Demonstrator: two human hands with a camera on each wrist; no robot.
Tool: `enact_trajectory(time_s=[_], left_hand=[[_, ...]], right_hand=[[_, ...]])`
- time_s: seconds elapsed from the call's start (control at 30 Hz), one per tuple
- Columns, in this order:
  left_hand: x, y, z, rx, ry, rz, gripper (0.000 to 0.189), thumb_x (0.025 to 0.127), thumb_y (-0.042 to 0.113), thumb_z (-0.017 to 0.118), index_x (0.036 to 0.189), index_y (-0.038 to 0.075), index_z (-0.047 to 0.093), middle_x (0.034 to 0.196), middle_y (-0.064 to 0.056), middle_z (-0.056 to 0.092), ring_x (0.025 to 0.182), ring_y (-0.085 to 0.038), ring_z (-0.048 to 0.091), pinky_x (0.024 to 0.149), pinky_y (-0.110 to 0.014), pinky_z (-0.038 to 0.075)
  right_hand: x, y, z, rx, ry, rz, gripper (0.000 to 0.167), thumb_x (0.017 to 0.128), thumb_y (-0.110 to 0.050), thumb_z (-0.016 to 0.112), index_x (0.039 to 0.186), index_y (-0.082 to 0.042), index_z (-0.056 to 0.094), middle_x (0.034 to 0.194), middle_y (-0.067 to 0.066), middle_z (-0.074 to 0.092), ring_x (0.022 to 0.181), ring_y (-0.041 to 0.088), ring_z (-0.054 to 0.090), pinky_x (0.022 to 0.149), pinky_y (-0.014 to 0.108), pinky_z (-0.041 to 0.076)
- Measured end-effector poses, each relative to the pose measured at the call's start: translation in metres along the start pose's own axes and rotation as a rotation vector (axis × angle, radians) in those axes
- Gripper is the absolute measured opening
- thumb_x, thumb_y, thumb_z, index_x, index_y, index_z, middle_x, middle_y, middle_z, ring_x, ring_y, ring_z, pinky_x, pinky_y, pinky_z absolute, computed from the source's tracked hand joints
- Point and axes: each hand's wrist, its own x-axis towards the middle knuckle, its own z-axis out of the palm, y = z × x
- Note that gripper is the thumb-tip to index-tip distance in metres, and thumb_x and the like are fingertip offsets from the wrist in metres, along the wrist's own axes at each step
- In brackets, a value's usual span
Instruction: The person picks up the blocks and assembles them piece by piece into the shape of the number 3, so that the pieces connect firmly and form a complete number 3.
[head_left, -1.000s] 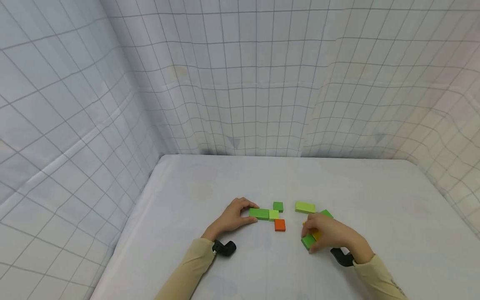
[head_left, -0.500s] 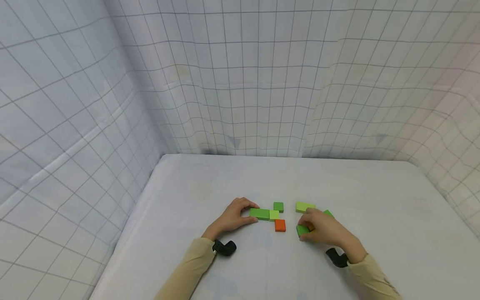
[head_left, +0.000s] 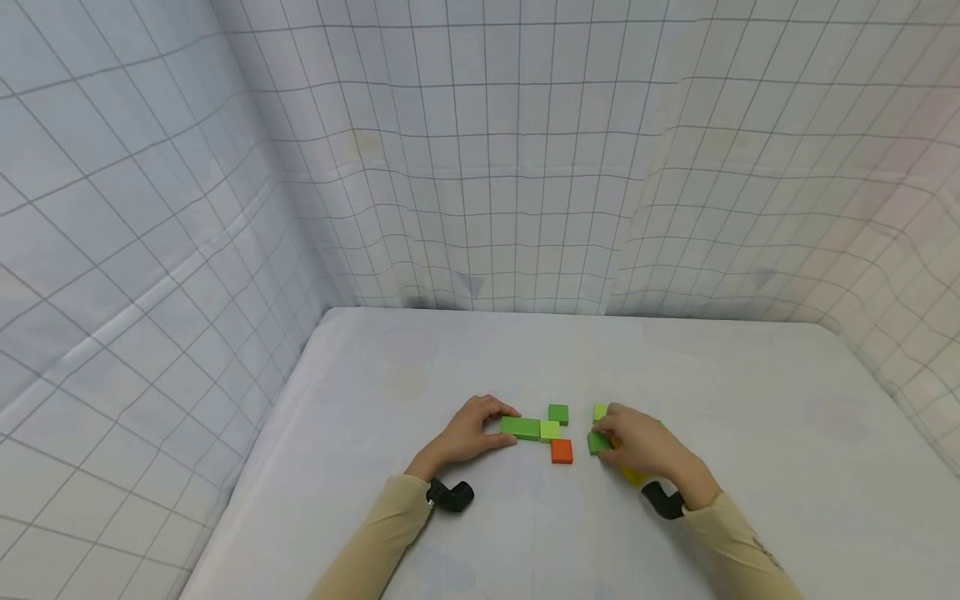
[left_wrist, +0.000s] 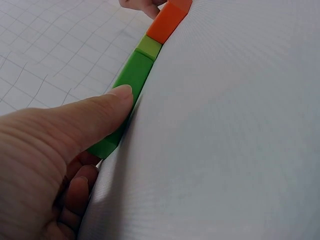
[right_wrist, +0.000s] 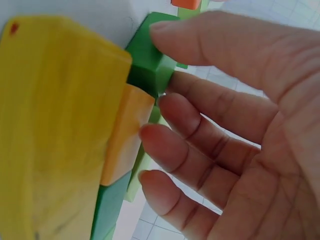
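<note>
My left hand (head_left: 474, 431) grips a long green block (head_left: 521, 428) lying flat, its thumb along one side in the left wrist view. End to end with that block sits a light green square block (head_left: 550, 430), and an orange-red block (head_left: 562, 451) lies just nearer, at its corner. My right hand (head_left: 647, 443) pinches a green block (head_left: 598, 443) between thumb and index finger. Beside the other fingers, the right wrist view has a big yellow block (right_wrist: 60, 130) and an orange block (right_wrist: 129, 137). The right hand partly covers this group in the head view.
A small green block (head_left: 558, 413) lies beyond the light green square. Partly behind the right hand is another light green block (head_left: 601, 412). A darker green block (right_wrist: 110, 210) shows below the orange one. Grid-patterned white curtains (head_left: 480, 167) surround the white table (head_left: 450, 358).
My right hand has slid the green block away from me and slightly left, toward the light green block at the back. The left hand has stayed on the long green block.
</note>
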Motion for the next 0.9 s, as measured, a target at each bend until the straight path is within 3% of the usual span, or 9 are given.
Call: enact_trajectory(time_s=[0.3,0.43,0.63,0.9], left_hand=[[0.0,0.001,0.001,0.004,-0.006,-0.012,0.034,0.085,0.033,0.073,0.116,0.021,0.065,0.108,0.009,0.058,0.097,-0.011,0.045,0.085,-0.032,0.037],[-0.001,0.0,0.001,-0.001,0.014,0.024,0.034,0.085,0.035,0.072,0.115,0.019,0.066,0.107,0.007,0.058,0.096,-0.013,0.046,0.084,-0.034,0.037],[-0.001,0.0,0.001,0.008,0.045,0.081,0.035,0.086,0.036,0.071,0.113,0.015,0.066,0.106,0.006,0.059,0.094,-0.013,0.046,0.082,-0.033,0.038],[-0.001,0.004,-0.001,-0.013,0.011,0.015,0.034,0.085,0.032,0.072,0.115,0.018,0.066,0.108,0.006,0.059,0.097,-0.015,0.047,0.085,-0.035,0.037]], right_hand=[[-0.004,-0.003,0.001,0.005,0.009,0.037,0.031,0.076,-0.016,0.081,0.102,-0.003,0.072,0.084,-0.004,0.052,0.068,0.01,0.042,0.059,0.025,0.039],[-0.007,-0.007,0.001,0.045,-0.011,0.063,0.029,0.074,-0.016,0.082,0.1,-0.005,0.073,0.087,-0.006,0.058,0.072,0.01,0.048,0.065,0.028,0.044],[-0.011,-0.011,0.003,0.116,-0.006,0.074,0.029,0.07,-0.016,0.085,0.095,-0.007,0.072,0.084,-0.008,0.063,0.071,0.009,0.052,0.064,0.028,0.045],[-0.016,-0.018,0.012,0.076,0.027,0.025,0.028,0.069,-0.023,0.086,0.091,-0.012,0.072,0.083,-0.012,0.061,0.073,0.006,0.053,0.066,0.027,0.046]])
